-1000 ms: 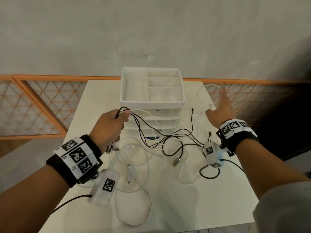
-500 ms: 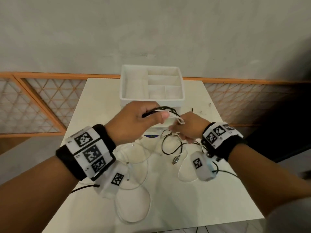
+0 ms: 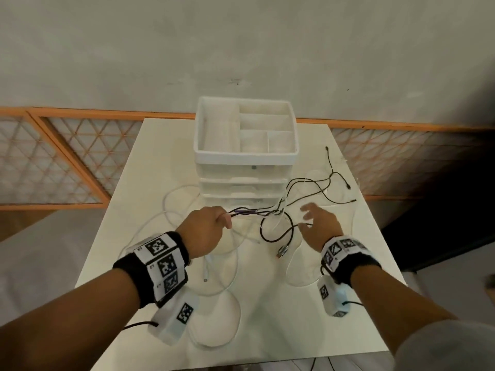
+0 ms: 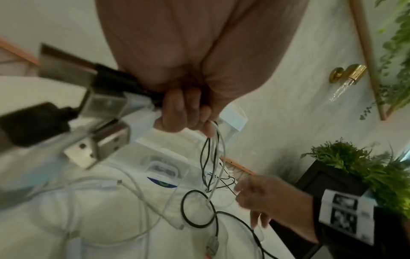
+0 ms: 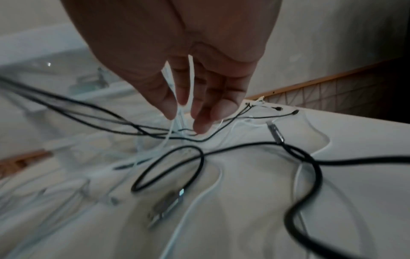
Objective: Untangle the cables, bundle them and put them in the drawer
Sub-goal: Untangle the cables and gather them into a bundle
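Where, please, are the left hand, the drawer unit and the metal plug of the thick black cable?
left hand (image 3: 207,231), head view, on the back of the hand.
drawer unit (image 3: 246,156), head view, on the top tray's front rim.
metal plug (image 3: 281,253), head view, on its silver shell.

Tangle of thin black cables (image 3: 308,190) and thin white cables (image 3: 171,210) spread across the white tabletop, in front of and to the right of a white plastic drawer unit (image 3: 242,180) (three stacked translucent drawers, all closed, under an open divided tray). Several black and white strands gathered at one end and lifted clear of the surface, stretched taut toward the knot near the unit's lower right corner. Thicker black cable (image 3: 276,231) looped once on the table, ending in a silver metal plug (image 3: 281,252). Loose white loops lying flat at the near edge and to the left.
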A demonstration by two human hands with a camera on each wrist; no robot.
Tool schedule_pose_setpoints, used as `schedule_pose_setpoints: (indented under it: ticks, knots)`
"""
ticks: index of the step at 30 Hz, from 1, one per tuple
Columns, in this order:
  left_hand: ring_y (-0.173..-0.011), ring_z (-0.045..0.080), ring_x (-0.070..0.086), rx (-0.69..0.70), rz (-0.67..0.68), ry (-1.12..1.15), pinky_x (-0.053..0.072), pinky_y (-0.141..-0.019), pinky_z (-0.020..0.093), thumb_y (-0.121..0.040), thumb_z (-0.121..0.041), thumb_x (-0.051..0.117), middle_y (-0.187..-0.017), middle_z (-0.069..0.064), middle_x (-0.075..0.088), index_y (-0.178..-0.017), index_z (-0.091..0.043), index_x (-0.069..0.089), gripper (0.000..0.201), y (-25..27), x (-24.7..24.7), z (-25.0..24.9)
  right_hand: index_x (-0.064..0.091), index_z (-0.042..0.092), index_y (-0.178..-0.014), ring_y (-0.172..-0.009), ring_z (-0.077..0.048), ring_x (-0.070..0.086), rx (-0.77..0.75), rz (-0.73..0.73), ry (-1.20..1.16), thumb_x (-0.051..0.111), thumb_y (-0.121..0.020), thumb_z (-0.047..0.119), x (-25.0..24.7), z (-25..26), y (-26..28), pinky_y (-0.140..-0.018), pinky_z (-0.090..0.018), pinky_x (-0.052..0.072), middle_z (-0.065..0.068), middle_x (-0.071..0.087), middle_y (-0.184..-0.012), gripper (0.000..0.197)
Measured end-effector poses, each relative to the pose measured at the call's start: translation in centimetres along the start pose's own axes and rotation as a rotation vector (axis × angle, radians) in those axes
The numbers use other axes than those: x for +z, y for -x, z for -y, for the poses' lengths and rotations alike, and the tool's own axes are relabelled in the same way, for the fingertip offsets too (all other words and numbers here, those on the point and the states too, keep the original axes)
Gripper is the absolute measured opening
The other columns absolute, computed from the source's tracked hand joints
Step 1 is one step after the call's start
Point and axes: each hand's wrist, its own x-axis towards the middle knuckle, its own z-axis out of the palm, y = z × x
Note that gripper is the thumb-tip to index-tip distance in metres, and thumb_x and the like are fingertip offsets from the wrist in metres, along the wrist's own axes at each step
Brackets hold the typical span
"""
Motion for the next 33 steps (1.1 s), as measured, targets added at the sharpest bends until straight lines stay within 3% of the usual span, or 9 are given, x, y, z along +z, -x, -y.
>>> schedule_pose_setpoints:
  ticks: [2, 5, 9, 14, 18, 20, 23, 29, 33]
  knots:
    - [-0.067, 0.016, 0.050, -0.009, -0.021, 0.063, 0.036, -0.057, 0.026, -0.102, -0.031, 0.041, -0.076, -0.003, 0.053, -0.078, -0.017, 0.051, 0.030, -0.2, 0.1, -0.5, 0.060, 0.035, -0.112, -0.119, -0.020, 0.058, -0.056, 0.077, 0.126, 0.059, -0.090, 0.025, 2.0, 0.0, 0.5, -0.100, -0.034, 0.046, 0.008, 0.062, -0.125, 0.024]
    - [-0.052, 0.015, 0.036, -0.044, -0.050, 0.180, 0.031, -0.051, 0.030, -0.101, -0.039, 0.044, -0.064, -0.001, 0.042, -0.076, -0.010, 0.044, 0.039, -0.3, 0.1, -1.5, 0.045, 0.037, -0.142, -0.139, -0.018, 0.041, -0.105, 0.245, 0.191, 0.057, -0.092, 0.021, 4.9, 0.6, 1.0, -0.115, -0.035, 0.035, 0.010, 0.039, -0.154, 0.053]
    - [-0.045, 0.015, 0.029, -0.111, -0.074, 0.459, 0.026, -0.042, 0.023, -0.101, -0.030, 0.046, -0.062, 0.003, 0.041, -0.080, -0.009, 0.047, 0.030, -0.4, -0.3, -2.5, 0.050, 0.024, -0.141, -0.131, -0.027, 0.047, -0.135, 0.281, 0.246, 0.057, -0.092, 0.013, 7.0, 1.0, 0.7, -0.109, -0.031, 0.039, -0.004, 0.044, -0.145, 0.050]
    - [-0.047, 0.014, 0.028, -0.155, -0.100, 0.677, 0.023, -0.046, 0.026, -0.092, -0.016, 0.048, -0.076, 0.006, 0.068, -0.079, -0.010, 0.051, 0.014, -0.5, -1.2, -2.4, 0.077, 0.016, -0.102, -0.096, -0.026, 0.062, -0.296, 0.132, 0.089, 0.061, -0.093, 0.016, 3.0, 2.9, 0.7, -0.080, -0.027, 0.045, -0.009, 0.063, -0.100, 0.018]
    - [-0.050, 0.015, 0.027, -0.053, -0.136, 0.823, 0.022, -0.049, 0.029, -0.087, -0.028, 0.056, -0.090, 0.010, 0.058, -0.075, -0.021, 0.060, 0.014, -0.9, -1.5, -4.0, 0.079, 0.022, -0.095, -0.073, -0.014, 0.050, -0.583, 0.032, -0.083, 0.071, -0.089, 0.019, -4.1, 7.1, 2.9, -0.071, -0.023, 0.038, -0.002, 0.059, -0.079, 0.011]
    - [-0.049, 0.012, 0.031, 0.053, -0.094, 0.812, 0.025, -0.047, 0.026, -0.099, -0.028, 0.050, -0.090, 0.007, 0.066, -0.077, -0.020, 0.056, 0.023, -1.2, -1.5, -5.4, 0.079, 0.024, -0.096, -0.069, -0.011, 0.050, -0.666, 0.020, -0.167, 0.072, -0.088, 0.020, -7.4, 9.3, 4.4, -0.068, -0.017, 0.039, -0.001, 0.059, -0.078, 0.011]
    - [-0.045, 0.006, 0.036, 0.156, -0.032, 0.719, 0.028, -0.045, 0.021, -0.104, -0.031, 0.040, -0.066, -0.001, 0.062, -0.078, -0.018, 0.053, 0.032, -1.5, -1.2, -6.8, 0.077, 0.026, -0.096, -0.072, -0.012, 0.055, -0.684, -0.023, -0.265, 0.070, -0.089, 0.023, -10.6, 11.0, 5.0, -0.068, -0.015, 0.042, 0.003, 0.059, -0.082, 0.011]
    - [-0.049, 0.010, 0.029, 0.096, -0.016, 0.637, 0.024, -0.047, 0.023, -0.101, -0.044, 0.041, -0.065, -0.001, 0.046, -0.074, -0.017, 0.048, 0.039, -1.5, -1.6, -4.0, 0.072, 0.031, -0.092, -0.075, -0.007, 0.054, -0.573, -0.277, -0.349, 0.071, -0.089, 0.022, -13.0, 9.3, 3.2, -0.072, -0.014, 0.041, 0.004, 0.061, -0.087, 0.009]
    - [-0.058, 0.017, 0.023, 0.066, -0.010, 0.606, 0.022, -0.052, 0.030, -0.096, -0.047, 0.053, -0.069, 0.002, 0.034, -0.075, -0.015, 0.042, 0.039, -1.0, -1.9, -1.6, 0.070, 0.029, -0.090, -0.082, -0.015, 0.059, -0.501, -0.412, -0.382, 0.072, -0.089, 0.022, -13.6, 8.2, 2.3, -0.076, -0.025, 0.047, -0.002, 0.066, -0.092, 0.007]
